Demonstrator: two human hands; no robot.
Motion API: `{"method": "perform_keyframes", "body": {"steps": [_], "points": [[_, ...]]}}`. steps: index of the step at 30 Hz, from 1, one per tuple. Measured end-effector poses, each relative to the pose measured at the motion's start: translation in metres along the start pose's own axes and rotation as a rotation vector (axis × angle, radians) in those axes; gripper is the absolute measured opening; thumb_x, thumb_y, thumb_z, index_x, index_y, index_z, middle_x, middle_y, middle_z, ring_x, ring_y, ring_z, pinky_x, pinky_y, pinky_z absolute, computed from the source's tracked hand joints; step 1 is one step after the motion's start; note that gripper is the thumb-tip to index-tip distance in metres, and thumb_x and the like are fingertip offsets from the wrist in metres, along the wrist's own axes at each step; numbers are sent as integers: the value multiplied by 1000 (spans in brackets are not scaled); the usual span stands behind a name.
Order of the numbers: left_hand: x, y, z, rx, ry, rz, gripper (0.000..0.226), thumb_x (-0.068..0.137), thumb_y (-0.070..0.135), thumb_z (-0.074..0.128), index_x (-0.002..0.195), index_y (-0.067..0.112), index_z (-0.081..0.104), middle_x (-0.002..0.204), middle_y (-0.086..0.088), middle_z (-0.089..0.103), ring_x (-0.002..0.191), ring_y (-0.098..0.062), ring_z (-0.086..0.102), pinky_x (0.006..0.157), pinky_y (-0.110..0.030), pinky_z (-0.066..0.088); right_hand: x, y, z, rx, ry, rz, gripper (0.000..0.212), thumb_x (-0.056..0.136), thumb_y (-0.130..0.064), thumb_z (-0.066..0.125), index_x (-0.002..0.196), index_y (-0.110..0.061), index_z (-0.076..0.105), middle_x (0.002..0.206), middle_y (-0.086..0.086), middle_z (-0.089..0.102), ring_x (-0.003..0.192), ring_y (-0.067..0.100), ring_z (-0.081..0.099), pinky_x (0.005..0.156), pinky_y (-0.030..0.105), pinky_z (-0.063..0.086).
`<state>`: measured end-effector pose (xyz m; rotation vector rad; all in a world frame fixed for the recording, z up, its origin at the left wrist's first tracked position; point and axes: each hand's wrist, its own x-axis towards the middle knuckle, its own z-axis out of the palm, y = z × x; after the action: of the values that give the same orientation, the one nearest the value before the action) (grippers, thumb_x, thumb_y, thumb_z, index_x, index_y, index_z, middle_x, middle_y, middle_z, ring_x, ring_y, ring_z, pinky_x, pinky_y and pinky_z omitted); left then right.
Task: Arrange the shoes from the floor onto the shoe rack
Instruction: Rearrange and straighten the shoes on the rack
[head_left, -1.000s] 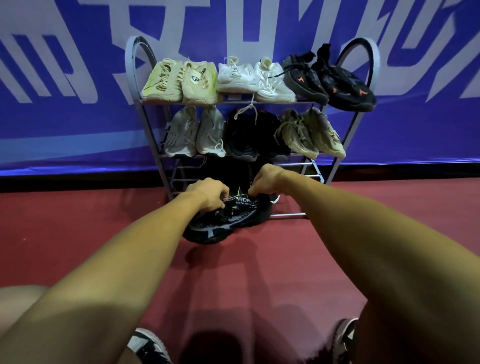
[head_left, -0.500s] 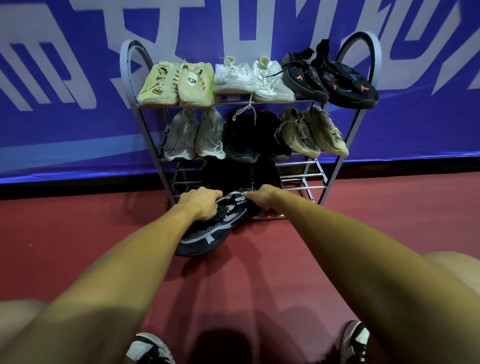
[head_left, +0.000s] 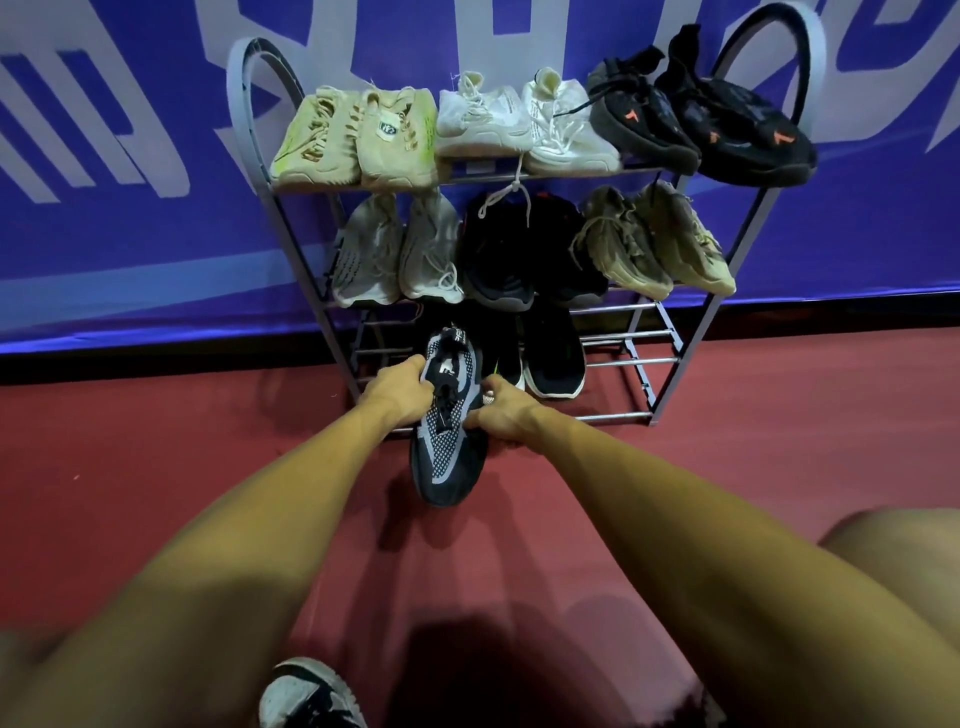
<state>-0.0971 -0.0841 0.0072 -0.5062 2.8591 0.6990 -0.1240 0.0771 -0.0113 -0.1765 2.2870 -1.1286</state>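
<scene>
- Landmark: the shoe rack (head_left: 768, 208), a grey metal frame standing against the blue banner (head_left: 104, 218). All places below are given from it.
- The black-and-grey mesh shoe (head_left: 448, 441) lies at the rack's front foot, left of centre, heel end toward the bottom rails and toe pointing away from the rack over the red floor (head_left: 779, 457). Whether its sole touches the floor cannot be told.
- Left hand (head_left: 400, 391) clasps the shoe's left flank near the laces; right hand (head_left: 501, 413) clasps the right flank. Both are closed around the shoe, one to a side.
- Rack's top and middle shelves look full (three pairs each). The lowest shelf holds a dark pair (head_left: 551, 358) near centre, with bare rails on either side.
- Risk: the heel may catch on the front rail (head_left: 613, 417) if the shoe goes in too low, jolting the light frame.
- Risk: the middle shelf hangs close over the gap, so lifting high could nudge the pale grey pair (head_left: 400, 254) off its rails.
- Risk: the dangling white lace (head_left: 511, 195) from the top shelf could snag a wrist (less likely at this height).
- Risk: pushed in crooked, the shoe may shove the dark pair sideways or slip between the rails.
</scene>
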Motion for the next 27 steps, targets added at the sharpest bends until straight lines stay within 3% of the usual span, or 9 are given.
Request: {"method": "perform_keyframes", "body": {"steps": [2,4,9,14,17,19,22,25,27], "points": [[3,-7,-2,-89,16,7,18,94,26,44,108,23,54,108,-8,67,102,-31,60,89,-37,49,8,-1,7,39,37,-17,50,81,-15,68,128,-18,51,110,8,69,99,27,67,86,38,58],[6,-16,-3,-172,3,-9,21,96,30,45,114,24,54,108,-4,66,103,-28,60,92,-38,48,14,-3,12,55,69,-40,44,82,-18,65,124,-20,52,111,7,69,104,28,66,94,40,54],[16,-37,-6,-464,-35,-57,14,98,28,51,109,19,48,97,-2,64,87,-19,62,86,-34,49,29,-12,30,127,98,-83,24,83,-25,65,101,-25,49,89,4,67,85,28,65,78,40,54],[17,-44,-12,-569,-49,-117,31,78,1,57,99,21,43,69,1,53,57,-15,44,51,-26,35,56,-17,52,345,50,-78,64,58,-30,69,122,-27,58,103,1,73,96,24,69,93,42,56],[21,-53,-15,-584,-17,-141,41,75,-7,54,107,18,48,77,0,56,66,-14,47,58,-27,41,50,-30,53,410,-7,-50,71,56,-19,65,127,-27,58,97,1,71,83,20,67,74,30,55],[28,-60,-17,-625,16,-167,47,74,-10,55,111,18,53,85,-3,61,76,-16,54,69,-29,48,52,-32,54,427,-13,-36,59,66,-2,65,123,-15,60,94,6,70,79,20,66,65,29,55],[37,-66,-18,-687,73,-210,48,75,-13,54,110,19,57,90,-5,65,87,-21,60,79,-31,53,63,-34,59,533,20,2,49,73,7,64,118,-13,62,102,9,70,94,25,67,80,36,58],[42,-67,-14,-778,60,-285,44,81,-16,47,109,17,54,79,-5,61,69,-19,57,47,-14,47,77,-39,69,512,35,-8,73,62,-20,75,134,-26,59,120,2,69,112,23,65,98,37,53],[43,-69,-12,-800,55,-303,42,83,-15,45,113,13,55,77,-4,60,63,-16,53,39,-11,40,91,-35,76,443,41,-9,86,59,-29,75,142,-34,51,128,0,66,118,21,62,103,38,50]]}}
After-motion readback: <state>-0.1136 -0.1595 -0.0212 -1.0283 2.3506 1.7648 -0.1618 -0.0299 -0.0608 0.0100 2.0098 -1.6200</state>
